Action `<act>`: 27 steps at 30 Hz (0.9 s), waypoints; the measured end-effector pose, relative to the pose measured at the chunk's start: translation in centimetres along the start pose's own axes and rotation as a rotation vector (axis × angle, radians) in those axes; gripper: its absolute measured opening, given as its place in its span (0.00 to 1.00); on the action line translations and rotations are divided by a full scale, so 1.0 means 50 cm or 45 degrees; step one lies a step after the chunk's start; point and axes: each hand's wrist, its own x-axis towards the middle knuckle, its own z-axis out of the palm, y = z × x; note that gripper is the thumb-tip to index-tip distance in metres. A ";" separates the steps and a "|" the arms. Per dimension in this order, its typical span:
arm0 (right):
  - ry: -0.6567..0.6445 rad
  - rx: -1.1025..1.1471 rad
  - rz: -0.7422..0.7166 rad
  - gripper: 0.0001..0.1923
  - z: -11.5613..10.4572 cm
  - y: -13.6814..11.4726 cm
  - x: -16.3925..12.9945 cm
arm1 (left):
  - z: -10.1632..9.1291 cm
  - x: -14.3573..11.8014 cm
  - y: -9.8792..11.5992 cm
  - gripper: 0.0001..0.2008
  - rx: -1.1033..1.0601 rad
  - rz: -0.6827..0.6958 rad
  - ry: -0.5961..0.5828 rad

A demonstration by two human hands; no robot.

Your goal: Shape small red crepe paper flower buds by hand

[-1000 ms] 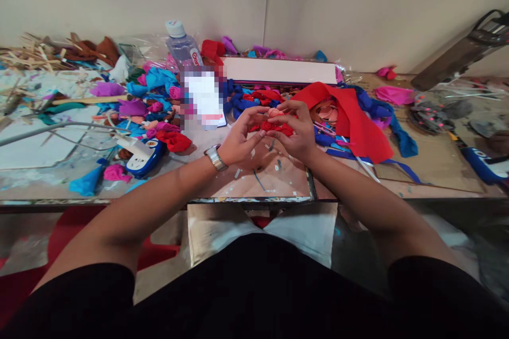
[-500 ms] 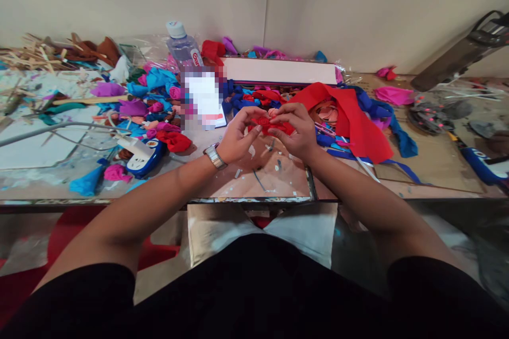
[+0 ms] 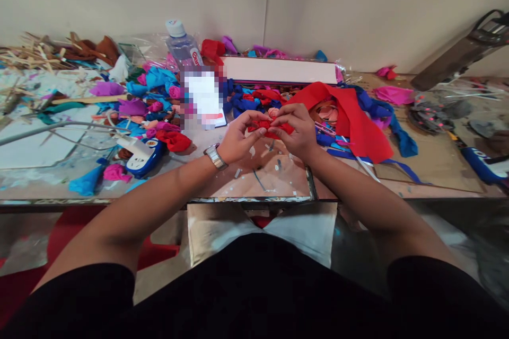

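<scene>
Between my two hands, above the front middle of the table, is a red rose (image 3: 262, 124) of crepe-like material. My left hand (image 3: 237, 136), with a metal watch on the wrist, pinches its left side between thumb and fingers. My right hand (image 3: 296, 128) grips the right side with bent fingers, and the fingers hide part of the rose. Just beyond the right hand, a wide red strip (image 3: 363, 130) lies folded over the pile. Blue, pink and peach rolled flowers and scraps surround the hands, among them a peach rosette (image 3: 328, 112).
A clear bottle (image 3: 183, 47) stands behind a phone (image 3: 204, 98) with a blurred screen. To the left are a power strip (image 3: 146, 158) with a plug, wooden sticks (image 3: 35, 55) and green-handled pliers (image 3: 59, 110). A dark flask (image 3: 457, 55) leans at the far right.
The red rose has tilted between my fingers, so its spiral face shows less than before. Both hands have shifted only slightly and keep their grip.
</scene>
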 end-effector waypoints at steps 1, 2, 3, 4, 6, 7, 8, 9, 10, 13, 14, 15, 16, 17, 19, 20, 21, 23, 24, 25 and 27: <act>-0.006 0.006 0.001 0.17 0.000 0.001 0.000 | 0.000 0.000 -0.001 0.19 0.010 0.001 0.010; -0.016 0.010 0.009 0.16 0.001 0.001 0.000 | -0.001 0.001 -0.001 0.18 0.021 0.002 0.019; -0.027 0.010 0.020 0.16 0.001 0.002 0.000 | -0.002 0.001 -0.002 0.18 0.029 0.001 0.027; -0.035 0.009 0.028 0.15 0.001 0.002 0.001 | -0.004 0.001 -0.003 0.18 0.034 -0.002 0.030; -0.041 0.011 0.033 0.14 0.001 0.002 0.001 | -0.006 0.001 -0.004 0.19 0.038 -0.014 0.024; -0.040 0.014 0.029 0.14 0.001 0.001 0.002 | -0.006 0.001 -0.003 0.19 0.039 -0.020 0.015; -0.039 0.019 0.025 0.15 0.001 0.000 0.002 | -0.007 0.001 -0.003 0.19 0.040 -0.025 0.003; -0.040 0.025 0.023 0.15 0.000 -0.001 0.002 | -0.007 0.001 -0.002 0.20 0.039 -0.027 -0.007; -0.042 0.032 0.022 0.15 0.000 -0.002 0.002 | -0.006 0.001 -0.001 0.20 0.035 -0.027 -0.014; -0.040 0.056 0.013 0.14 0.001 -0.005 0.001 | -0.005 0.000 0.002 0.20 0.012 -0.028 -0.024; -0.037 0.061 0.012 0.14 0.001 -0.005 0.001 | -0.004 0.000 0.002 0.20 0.007 -0.037 -0.028; -0.034 0.067 0.014 0.14 0.002 -0.004 0.000 | -0.004 0.001 0.003 0.20 0.003 -0.049 -0.032; -0.037 0.071 0.022 0.14 0.003 -0.003 0.000 | -0.003 0.001 0.003 0.20 -0.002 -0.063 -0.034; -0.046 0.076 0.037 0.14 0.003 -0.002 -0.001 | -0.003 0.002 0.003 0.20 -0.011 -0.079 -0.032; -0.086 0.099 0.064 0.15 0.005 0.001 -0.003 | -0.003 0.004 0.003 0.20 -0.050 -0.115 -0.016; -0.111 0.118 0.068 0.15 0.005 0.003 -0.003 | -0.003 0.005 0.002 0.21 -0.089 -0.132 -0.009; -0.138 0.137 0.061 0.16 0.006 0.004 -0.004 | -0.004 0.007 0.000 0.22 -0.141 -0.151 -0.005; -0.195 0.164 0.023 0.17 0.006 0.006 -0.006 | -0.003 0.009 -0.003 0.26 -0.255 -0.200 -0.010; -0.225 0.172 0.000 0.18 0.007 0.007 -0.006 | -0.003 0.009 -0.005 0.27 -0.305 -0.225 -0.016; -0.257 0.178 -0.018 0.19 0.007 0.008 -0.007 | -0.003 0.009 -0.006 0.28 -0.341 -0.250 -0.023; -0.311 0.202 -0.038 0.19 0.006 0.009 -0.007 | -0.001 0.009 -0.006 0.29 -0.373 -0.287 -0.031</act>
